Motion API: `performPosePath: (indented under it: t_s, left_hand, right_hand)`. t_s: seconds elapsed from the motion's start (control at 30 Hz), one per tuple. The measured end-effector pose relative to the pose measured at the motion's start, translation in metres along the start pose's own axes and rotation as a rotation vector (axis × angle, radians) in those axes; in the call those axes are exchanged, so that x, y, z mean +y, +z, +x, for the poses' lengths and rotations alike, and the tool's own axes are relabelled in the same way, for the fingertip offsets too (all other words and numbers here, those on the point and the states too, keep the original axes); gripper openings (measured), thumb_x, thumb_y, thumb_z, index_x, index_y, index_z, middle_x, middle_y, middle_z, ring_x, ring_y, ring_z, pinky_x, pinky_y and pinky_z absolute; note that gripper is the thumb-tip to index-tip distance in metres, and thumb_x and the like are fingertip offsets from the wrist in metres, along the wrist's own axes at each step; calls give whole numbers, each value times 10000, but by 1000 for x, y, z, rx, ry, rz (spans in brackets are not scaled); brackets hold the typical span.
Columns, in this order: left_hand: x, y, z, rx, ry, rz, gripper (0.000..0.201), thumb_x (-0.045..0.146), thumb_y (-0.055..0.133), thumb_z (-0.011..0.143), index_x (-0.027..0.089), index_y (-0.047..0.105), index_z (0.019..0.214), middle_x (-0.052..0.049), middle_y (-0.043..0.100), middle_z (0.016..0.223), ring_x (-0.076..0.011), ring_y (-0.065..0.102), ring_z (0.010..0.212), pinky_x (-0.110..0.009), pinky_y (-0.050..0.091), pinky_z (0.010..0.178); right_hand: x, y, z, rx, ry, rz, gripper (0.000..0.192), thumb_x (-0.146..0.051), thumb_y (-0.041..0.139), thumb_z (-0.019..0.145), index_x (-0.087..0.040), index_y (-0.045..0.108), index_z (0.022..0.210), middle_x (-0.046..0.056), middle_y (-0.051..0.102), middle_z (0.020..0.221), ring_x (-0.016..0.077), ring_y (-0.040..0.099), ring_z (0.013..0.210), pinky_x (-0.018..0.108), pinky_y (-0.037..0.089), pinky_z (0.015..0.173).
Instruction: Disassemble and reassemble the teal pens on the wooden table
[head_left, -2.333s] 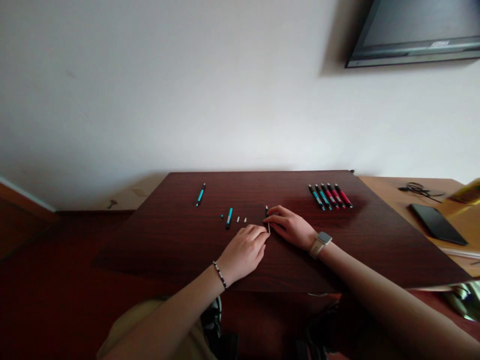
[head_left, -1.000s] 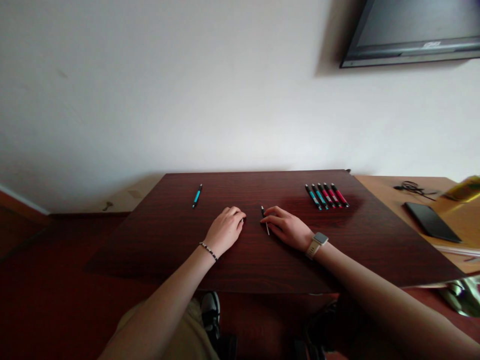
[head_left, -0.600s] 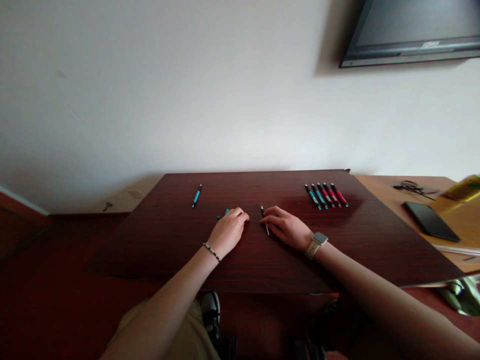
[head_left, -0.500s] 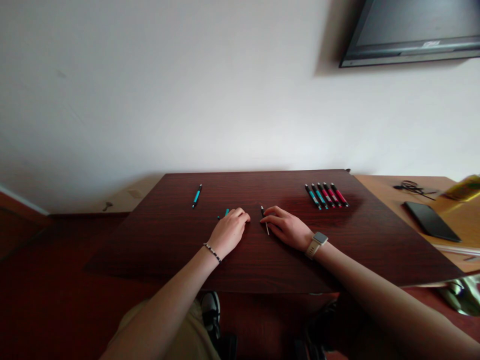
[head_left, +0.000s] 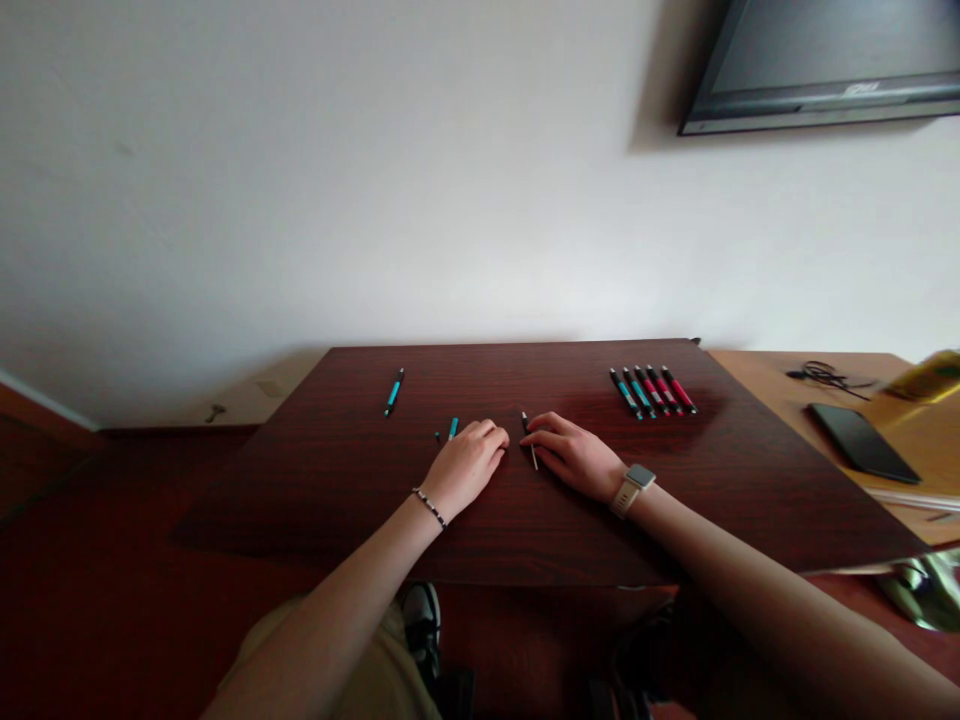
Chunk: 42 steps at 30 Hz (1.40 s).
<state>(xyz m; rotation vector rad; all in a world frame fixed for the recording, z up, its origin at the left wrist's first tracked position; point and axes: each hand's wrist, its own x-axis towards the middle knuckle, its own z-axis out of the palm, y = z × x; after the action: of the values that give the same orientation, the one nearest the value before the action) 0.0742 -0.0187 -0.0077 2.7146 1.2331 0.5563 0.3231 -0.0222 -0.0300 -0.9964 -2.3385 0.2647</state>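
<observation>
Head camera view, looking down at a dark red-brown wooden table (head_left: 675, 520). Near its middle lies a thin pen refill (head_left: 529, 441), dark at the far tip and pale along its near length. The right hand (head_left: 571, 453) rests palm down just right of it, fingertips touching the refill; whether the fingers pinch it or only press on it cannot be told. The left hand (head_left: 469, 464) lies knuckles up just left of the refill, fingers curled loosely onto the table; whether it holds anything underneath is hidden.

Just beyond the left hand's knuckles, a short teal pen barrel (head_left: 452, 428) and a tiny dark piece (head_left: 438, 436) peek out. Farther left and farther away lies one whole teal pen (head_left: 394, 391). At the far right of the table, a tidy row of pens (head_left: 652, 390), teal and red, lies side by side.

A beaded bracelet (head_left: 428, 506) circles the left wrist; a pale smartwatch (head_left: 631, 487) sits on the right.

Right of the table, on a lighter wooden surface, lie a black phone (head_left: 861, 443) and a dark tangle too small to identify. A wall-mounted screen (head_left: 825, 60) is cut off at top right; its label is unreadable.
</observation>
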Motion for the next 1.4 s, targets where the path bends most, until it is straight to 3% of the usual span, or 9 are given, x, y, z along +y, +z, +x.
performPosePath:
  t_s: [0.77, 1.17, 1.4]
  left_hand:
    - [6, 6, 2, 1, 42, 3, 107, 134, 549, 1015, 209, 626, 1011, -44, 631, 1066, -213, 607, 1059, -377, 523, 983]
    - [5, 5, -1, 31, -41, 61, 37, 228, 618, 999, 216, 644, 1022, -50, 624, 1077, -223, 598, 1045, -386, 533, 955]
    - [5, 4, -1, 22, -17, 58, 155, 155, 499, 1039, 209, 638, 994, -48, 619, 1045, -207, 603, 1030, -380, 523, 975]
  right_hand:
    - [-7, -4, 1, -10, -30, 16, 289, -230, 537, 1041, -275, 668, 1294, 100, 610, 1291, 235, 658, 1157, 405, 591, 1006]
    - [-6, -4, 1, -23, -35, 11, 263, -226, 530, 1043, -265, 684, 1253, 102, 630, 1260, 237, 657, 1132, 408, 581, 997]
    - [-7, -4, 1, -23, -41, 1, 254, -237, 525, 1046, -259, 687, 1241, 105, 635, 1261, 239, 659, 1128, 407, 588, 984]
